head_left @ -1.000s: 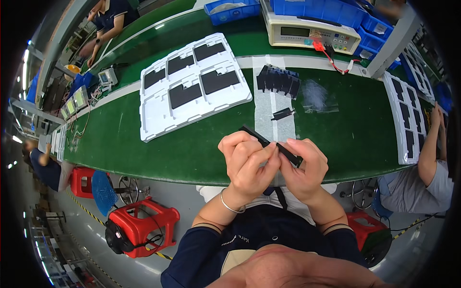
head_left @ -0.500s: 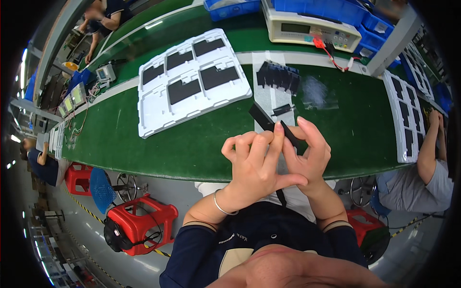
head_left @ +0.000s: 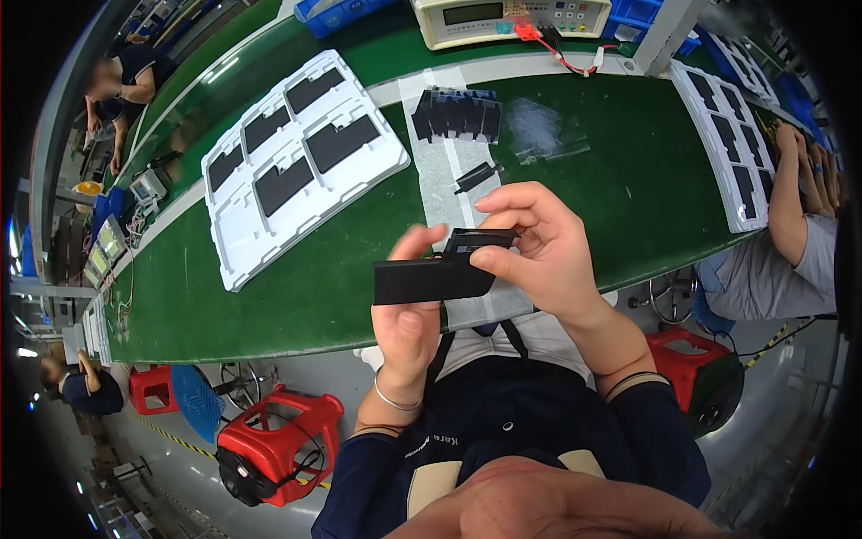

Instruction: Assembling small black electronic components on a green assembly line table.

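A flat black panel (head_left: 422, 283) with a stepped, notched end is held up over the near table edge. My right hand (head_left: 548, 260) pinches its right end, thumb in front and fingers behind. My left hand (head_left: 404, 337) is behind and below the panel's left part, with one blurred finger raised above the top edge. The panel hides much of that hand, so its grip is unclear. Just beyond, a small black strip (head_left: 477, 177) lies on a white paper strip (head_left: 440, 189). Farther up that paper sits a row of dark, shiny pieces (head_left: 456, 114).
To the left, a white tray (head_left: 238, 256) holds several black notched panels. Crumpled clear plastic (head_left: 539, 128) lies right of the paper. A bench meter (head_left: 512, 22) with red and black leads stands behind. Another person's arm (head_left: 787, 180) is beside a second white tray (head_left: 741, 202) at right.
The black panel has turned from steeply tilted to nearly level, its broad face now showing. My left hand has dropped left and behind it. The whole view has shifted.
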Motion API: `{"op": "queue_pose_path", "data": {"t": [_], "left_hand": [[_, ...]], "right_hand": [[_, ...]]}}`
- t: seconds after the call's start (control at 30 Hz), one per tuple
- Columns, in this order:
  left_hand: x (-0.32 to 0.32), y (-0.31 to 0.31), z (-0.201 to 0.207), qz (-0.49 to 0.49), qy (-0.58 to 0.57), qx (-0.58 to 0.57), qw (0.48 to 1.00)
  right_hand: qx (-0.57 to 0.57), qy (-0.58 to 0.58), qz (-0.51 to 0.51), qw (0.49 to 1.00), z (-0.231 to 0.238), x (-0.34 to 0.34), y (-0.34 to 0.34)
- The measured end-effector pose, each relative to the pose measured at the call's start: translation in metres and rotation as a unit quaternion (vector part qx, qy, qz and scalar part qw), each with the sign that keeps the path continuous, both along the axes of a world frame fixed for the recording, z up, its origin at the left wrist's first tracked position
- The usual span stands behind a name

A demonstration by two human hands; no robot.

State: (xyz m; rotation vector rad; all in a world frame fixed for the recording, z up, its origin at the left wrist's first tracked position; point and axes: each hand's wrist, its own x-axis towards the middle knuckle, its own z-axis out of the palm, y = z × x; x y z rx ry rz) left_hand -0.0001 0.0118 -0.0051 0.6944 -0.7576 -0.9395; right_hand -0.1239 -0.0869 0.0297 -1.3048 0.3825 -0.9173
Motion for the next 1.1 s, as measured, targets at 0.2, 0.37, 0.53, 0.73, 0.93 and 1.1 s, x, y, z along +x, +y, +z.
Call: {"op": "queue_pose_path", "data": {"t": [0.2,0.37,0.53,0.73,0.93,1.1], "left_hand": [[0.0,0.003,-0.009,0.038,-0.019,0.006,0.999],[-0.005,0.001,0.004,0.005,0.12,0.002,0.993],[0.004,-0.022,0.002,0.348,-0.147,-0.066,0.924],[0.009,-0.023,0.032,0.386,-0.465,0.02,0.797],[0.008,-0.028,0.03,0.388,-0.478,-0.006,0.788],[0.005,-0.026,0.032,0.403,-0.506,-0.022,0.762]], "right_hand": [[0.003,-0.036,0.008,0.999,-0.004,0.009,0.0],[-0.038,0.003,0.038,0.999,-0.008,0.01,0.0],[-0.214,0.063,-0.09,0.971,-0.013,0.008,0.003],[-0.251,0.074,-0.124,0.957,-0.011,0.014,0.007],[-0.27,0.068,-0.136,0.951,-0.011,0.014,0.009],[-0.301,0.056,-0.159,0.939,-0.013,0.015,0.01]]}}
